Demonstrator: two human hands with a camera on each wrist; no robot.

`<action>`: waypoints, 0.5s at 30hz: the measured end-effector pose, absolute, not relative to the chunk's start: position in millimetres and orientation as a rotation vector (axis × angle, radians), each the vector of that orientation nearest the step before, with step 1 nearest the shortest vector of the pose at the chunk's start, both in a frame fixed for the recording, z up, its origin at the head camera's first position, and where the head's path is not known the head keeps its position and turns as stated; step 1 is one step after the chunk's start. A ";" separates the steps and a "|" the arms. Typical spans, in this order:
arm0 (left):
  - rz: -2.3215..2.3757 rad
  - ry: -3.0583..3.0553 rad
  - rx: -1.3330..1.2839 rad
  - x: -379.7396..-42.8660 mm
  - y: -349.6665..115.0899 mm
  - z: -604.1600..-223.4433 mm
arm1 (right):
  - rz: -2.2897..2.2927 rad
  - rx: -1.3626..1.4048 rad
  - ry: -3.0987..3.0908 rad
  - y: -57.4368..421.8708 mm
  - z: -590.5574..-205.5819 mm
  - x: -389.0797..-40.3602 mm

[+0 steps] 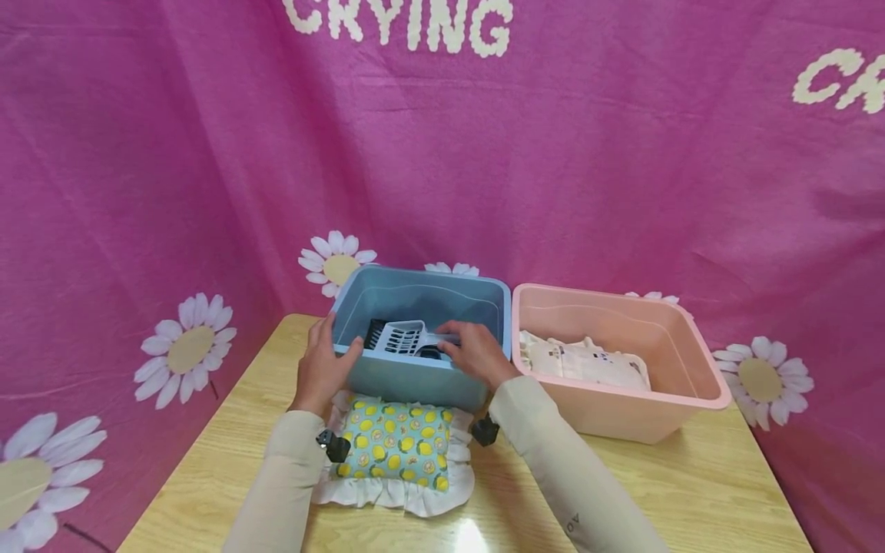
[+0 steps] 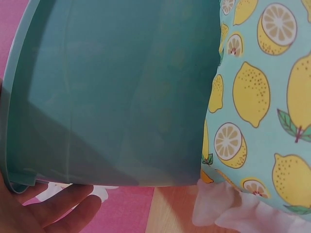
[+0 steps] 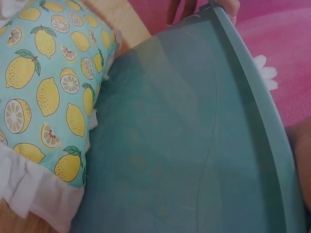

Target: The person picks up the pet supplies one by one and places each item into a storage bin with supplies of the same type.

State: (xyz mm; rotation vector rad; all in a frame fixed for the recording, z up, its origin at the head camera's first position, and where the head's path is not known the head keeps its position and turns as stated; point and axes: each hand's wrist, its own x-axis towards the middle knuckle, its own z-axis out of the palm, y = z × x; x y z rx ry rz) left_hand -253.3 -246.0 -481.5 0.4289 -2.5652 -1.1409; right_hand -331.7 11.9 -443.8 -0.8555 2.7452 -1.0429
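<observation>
A blue plastic bin (image 1: 415, 376) stands on the table. My left hand (image 1: 325, 369) holds its left front corner, thumb over the rim and fingers along the outer side; in the left wrist view these fingers (image 2: 68, 206) show below the corner. Reaching over the front rim, my right hand (image 1: 477, 353) pinches the handle of a pale, slotted litter scoop (image 1: 402, 338) inside the bin. A black toothed item (image 1: 374, 333) lies beneath the scoop, partly hidden. The right wrist view shows mainly the bin's front wall (image 3: 170, 126).
A lemon-print cushion (image 1: 394, 442) with a white ruffle lies right in front of the blue bin, under my forearms. To the right stands a pink bin (image 1: 622, 411) with a cream ruffled cushion (image 1: 588, 365) inside. A pink daisy-print cloth (image 1: 442, 153) hangs behind the table (image 1: 705, 491).
</observation>
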 end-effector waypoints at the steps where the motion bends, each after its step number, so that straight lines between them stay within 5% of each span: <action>1: -1.144 -2.566 0.432 -253.1 -245.9 -481.4 | -1.052 -0.848 2.738 12.1 -444.0 -331.9; 15: -1.127 -2.567 0.413 -254.9 -246.0 -484.2 | -1.064 -0.863 2.704 14.4 -446.3 -334.4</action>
